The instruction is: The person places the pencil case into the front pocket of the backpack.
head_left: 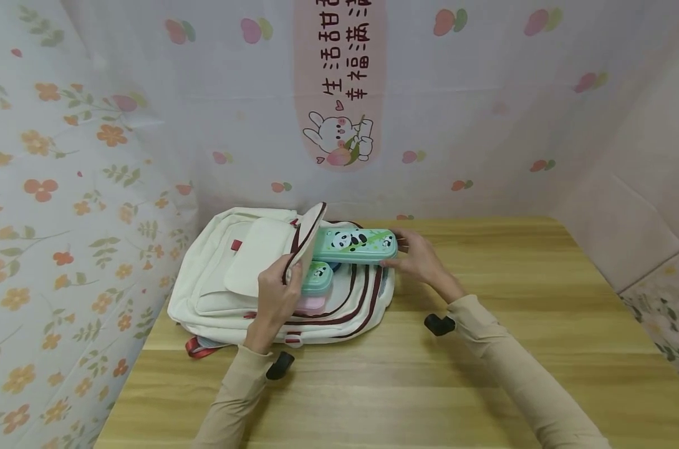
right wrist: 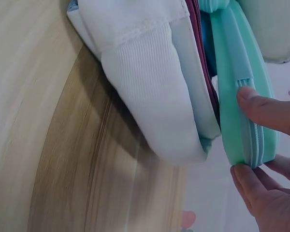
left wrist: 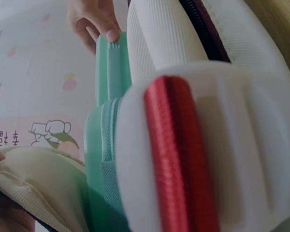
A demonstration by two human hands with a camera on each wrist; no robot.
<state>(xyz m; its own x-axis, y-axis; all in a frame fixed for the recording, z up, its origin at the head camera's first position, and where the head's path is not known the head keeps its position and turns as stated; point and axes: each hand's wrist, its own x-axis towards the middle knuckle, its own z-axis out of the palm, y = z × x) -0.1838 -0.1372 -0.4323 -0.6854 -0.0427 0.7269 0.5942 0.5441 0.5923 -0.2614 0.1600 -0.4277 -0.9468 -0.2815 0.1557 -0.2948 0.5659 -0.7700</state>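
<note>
A cream backpack [head_left: 204, 268] with dark red zip trim lies on the table. My left hand [head_left: 277, 293] grips the edge of its lifted front flap [head_left: 308, 240]. With thumb and fingers, my right hand [head_left: 420, 255] holds the right end of a mint-green panda pencil case [head_left: 367, 244], which lies partly within the bag's opening; the flap hides its left end. In the right wrist view, the thumb presses near the zip of the pencil case [right wrist: 232, 106]. Inside the opening sit a smaller green panda case [head_left: 317, 279] and a pink item [head_left: 311, 304], both partly covered.
The wooden table [head_left: 485, 374] extends in front of the bag and to its right. A printed cloth [head_left: 232, 112] hangs behind, and a floral one [head_left: 64, 249] at the left. A red strap [head_left: 200, 349] sticks out at the bag's lower left.
</note>
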